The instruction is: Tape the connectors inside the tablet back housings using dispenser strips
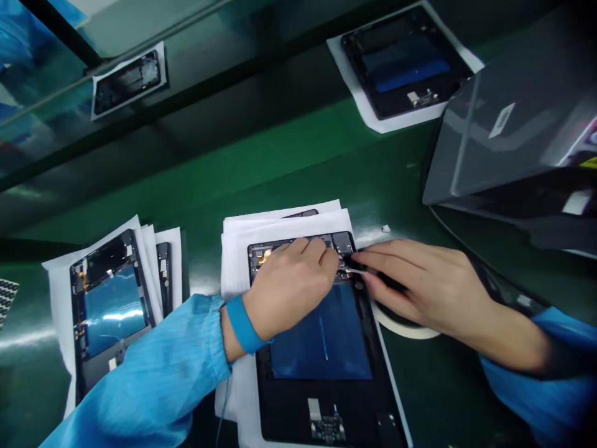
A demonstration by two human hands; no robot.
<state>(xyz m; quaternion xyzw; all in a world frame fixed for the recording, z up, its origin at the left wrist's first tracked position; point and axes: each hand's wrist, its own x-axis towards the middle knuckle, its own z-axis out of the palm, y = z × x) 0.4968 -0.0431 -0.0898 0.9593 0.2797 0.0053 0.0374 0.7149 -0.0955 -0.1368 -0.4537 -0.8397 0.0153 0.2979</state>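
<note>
An opened tablet [321, 348] with a blue-filmed battery lies on white sheets in front of me. Over its upper edge is my left hand [298, 283], fingers curled down on the inner parts; whatever they hold is hidden. My right hand [415, 280] comes in from the right, thumb and fingers closed at the tablet's top right corner. A thin pale strip [355, 271] sticks out from between those fingertips toward the inner parts; its kind is too small to tell. A blue wrist strap [246, 325] circles my left wrist.
At left, another opened tablet [114, 305] rests on stacked sheets. One more [405, 62] lies on a raised ledge at the back right, near a large grey box [504, 130]. A roll of tape [410, 330] is under my right hand. A device [128, 81] lies far left.
</note>
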